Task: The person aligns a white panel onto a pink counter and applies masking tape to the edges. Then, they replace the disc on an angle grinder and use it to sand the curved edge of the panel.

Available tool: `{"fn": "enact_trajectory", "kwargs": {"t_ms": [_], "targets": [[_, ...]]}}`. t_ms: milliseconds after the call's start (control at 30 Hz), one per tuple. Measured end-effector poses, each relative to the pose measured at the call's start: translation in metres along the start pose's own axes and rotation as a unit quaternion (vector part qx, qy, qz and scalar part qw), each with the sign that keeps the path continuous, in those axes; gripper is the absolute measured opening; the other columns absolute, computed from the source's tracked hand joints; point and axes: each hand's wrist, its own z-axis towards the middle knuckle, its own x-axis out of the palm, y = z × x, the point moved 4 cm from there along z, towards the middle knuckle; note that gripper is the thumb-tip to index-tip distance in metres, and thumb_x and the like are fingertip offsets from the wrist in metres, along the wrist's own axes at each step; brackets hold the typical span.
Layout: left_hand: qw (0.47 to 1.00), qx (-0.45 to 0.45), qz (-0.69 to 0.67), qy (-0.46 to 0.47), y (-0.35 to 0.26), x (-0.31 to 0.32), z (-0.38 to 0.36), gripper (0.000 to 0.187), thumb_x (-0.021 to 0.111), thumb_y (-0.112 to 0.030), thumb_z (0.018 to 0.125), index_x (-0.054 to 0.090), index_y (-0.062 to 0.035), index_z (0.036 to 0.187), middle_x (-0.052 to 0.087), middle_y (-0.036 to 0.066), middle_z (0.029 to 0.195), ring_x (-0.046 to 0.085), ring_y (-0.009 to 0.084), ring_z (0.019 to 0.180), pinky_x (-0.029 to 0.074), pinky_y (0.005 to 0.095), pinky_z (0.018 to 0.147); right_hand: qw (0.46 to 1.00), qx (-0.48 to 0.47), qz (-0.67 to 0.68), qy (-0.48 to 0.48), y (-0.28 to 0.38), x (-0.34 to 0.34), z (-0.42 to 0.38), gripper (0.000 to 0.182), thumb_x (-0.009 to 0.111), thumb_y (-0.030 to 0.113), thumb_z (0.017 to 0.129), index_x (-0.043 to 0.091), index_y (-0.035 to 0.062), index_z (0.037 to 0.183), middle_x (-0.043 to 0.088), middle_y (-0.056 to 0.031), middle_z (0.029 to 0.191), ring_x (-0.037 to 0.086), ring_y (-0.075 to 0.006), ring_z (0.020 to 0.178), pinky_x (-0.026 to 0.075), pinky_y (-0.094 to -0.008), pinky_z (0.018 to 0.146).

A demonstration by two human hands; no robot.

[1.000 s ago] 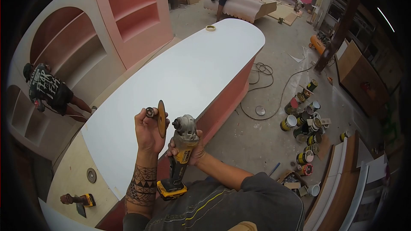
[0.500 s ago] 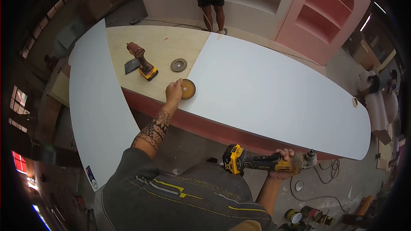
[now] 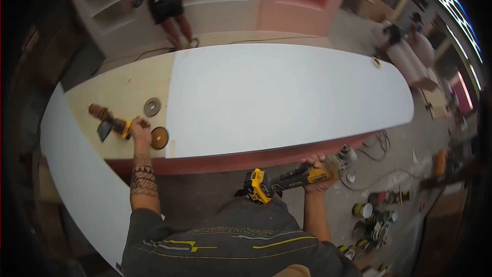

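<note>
orange disc point(image 3: 159, 137) – just beside left hand point(image 3: 140, 131)

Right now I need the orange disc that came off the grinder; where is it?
In the head view, the orange disc lies on the bare plywood strip, just right of the left hand, below the grey disc.

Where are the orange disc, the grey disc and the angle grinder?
orange disc point(image 3: 159, 137): head view, on the disc's flat face, beside the left hand point(image 3: 140, 131).
grey disc point(image 3: 152, 106): head view, on its centre hub.
angle grinder point(image 3: 292, 177): head view, on the body, beside the right hand point(image 3: 319, 172).
</note>
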Motion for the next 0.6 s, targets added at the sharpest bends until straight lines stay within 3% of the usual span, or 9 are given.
{"fn": "enact_trajectory", "kwargs": {"t_ms": [67, 100, 133, 167, 267, 300, 367, 467, 600], "targets": [[0.975, 0.025, 0.214, -0.062, -0.008, 0.01, 0.025, 0.026, 0.068, -0.031, 0.099, 0.064, -0.0069, 0.091, 0.05, 0.001, 0.07, 0.049, 0.014, 0.063, 0.042, 0.0324, 0.057, 0.999, -0.032, -0.025, -0.013, -0.002, 0.0, -0.005, 0.096, 0.073, 0.088, 0.076, 0.065, 0.0025, 0.119, 0.068, -0.0126, 0.102, 0.067, -0.0319, 0.108, 0.047, -0.0535, 0.113], [0.861, 0.034, 0.505, -0.055, -0.021, 0.021, 0.036, 0.042, 0.065, -0.04, 0.103, 0.069, 0.0014, 0.108, 0.058, 0.005, 0.075, 0.051, 0.0169, 0.066, 0.044, 0.0371, 0.057, 0.997, -0.048, -0.041, -0.036, 0.0, 0.001, -0.007, 0.099, 0.073, 0.09, 0.073, 0.067, 0.0015, 0.117, 0.069, -0.0124, 0.098, 0.068, -0.032, 0.103, 0.051, -0.0551, 0.109], [0.793, 0.094, 0.602, 0.022, -0.016, 0.007, 0.086, 0.063, 0.063, -0.049, 0.104, 0.063, 0.0087, 0.131, 0.073, 0.018, 0.099, 0.069, 0.029, 0.084, 0.056, 0.0452, 0.072, 0.994, -0.07, -0.047, -0.074, 0.002, 0.001, -0.011, 0.103, 0.071, 0.094, 0.071, 0.068, 0.0004, 0.115, 0.069, -0.0123, 0.095, 0.069, -0.0321, 0.098, 0.053, -0.0562, 0.107], [0.702, 0.208, 0.674, -0.098, -0.014, 0.016, 0.079, 0.082, 0.062, -0.057, 0.104, 0.054, 0.0142, 0.144, 0.07, 0.032, 0.127, 0.071, 0.0425, 0.115, 0.058, 0.0521, 0.096, 0.992, -0.079, -0.052, -0.08, 0.002, 0.0, -0.015, 0.109, 0.068, 0.098, 0.068, 0.068, 0.0, 0.115, 0.07, -0.0128, 0.093, 0.07, -0.0323, 0.098, 0.053, -0.0565, 0.106], [0.605, 0.037, 0.793, -0.053, -0.015, 0.044, 0.061, 0.081, 0.066, -0.055, 0.102, 0.056, 0.0152, 0.142, 0.064, 0.036, 0.14, 0.064, 0.0489, 0.13, 0.054, 0.0536, 0.11, 0.989, -0.116, -0.035, -0.084, 0.004, 0.002, -0.023, 0.114, 0.064, 0.102, 0.065, 0.069, -0.0007, 0.115, 0.071, -0.0141, 0.094, 0.071, -0.033, 0.096, 0.054, -0.0562, 0.105], [0.602, 0.127, 0.774, -0.148, -0.007, 0.047, 0.056, 0.067, 0.067, -0.054, 0.1, 0.073, 0.0092, 0.122, 0.074, 0.03, 0.126, 0.069, 0.0459, 0.126, 0.053, 0.0529, 0.109, 0.989, -0.113, -0.038, -0.092, 0.004, 0.005, -0.024, 0.113, 0.064, 0.101, 0.066, 0.069, -0.0001, 0.116, 0.071, -0.0146, 0.094, 0.072, -0.0335, 0.096, 0.055, -0.0561, 0.104], [0.615, 0.099, 0.777, -0.091, -0.006, 0.042, 0.095, 0.069, 0.07, -0.055, 0.097, 0.074, 0.0091, 0.122, 0.078, 0.026, 0.104, 0.077, 0.0383, 0.091, 0.061, 0.051, 0.081, 0.985, -0.131, -0.04, -0.101, 0.004, 0.009, -0.029, 0.112, 0.064, 0.1, 0.066, 0.07, 0.0004, 0.117, 0.072, -0.0152, 0.094, 0.073, -0.0339, 0.095, 0.056, -0.056, 0.103], [0.633, 0.089, 0.756, -0.139, -0.016, 0.057, 0.107, 0.066, 0.07, -0.053, 0.099, 0.074, 0.0082, 0.122, 0.075, 0.022, 0.094, 0.069, 0.0326, 0.076, 0.055, 0.047, 0.068, 0.982, -0.15, -0.053, -0.104, 0.005, 0.013, -0.037, 0.108, 0.067, 0.1, 0.066, 0.068, 0.0032, 0.114, 0.07, -0.0119, 0.092, 0.071, -0.0332, 0.102, 0.053, -0.0542, 0.111], [0.787, 0.129, 0.581, -0.164, -0.014, 0.096, 0.14, 0.061, 0.07, -0.05, 0.101, 0.074, 0.007, 0.124, 0.072, 0.016, 0.081, 0.059, 0.0249, 0.055, 0.047, 0.0418, 0.051, 0.974, -0.188, -0.046, -0.113, 0.004, 0.014, -0.044, 0.109, 0.065, 0.101, 0.065, 0.068, 0.0033, 0.113, 0.07, -0.0117, 0.09, 0.072, -0.0327, 0.1, 0.053, -0.054, 0.11]]}}
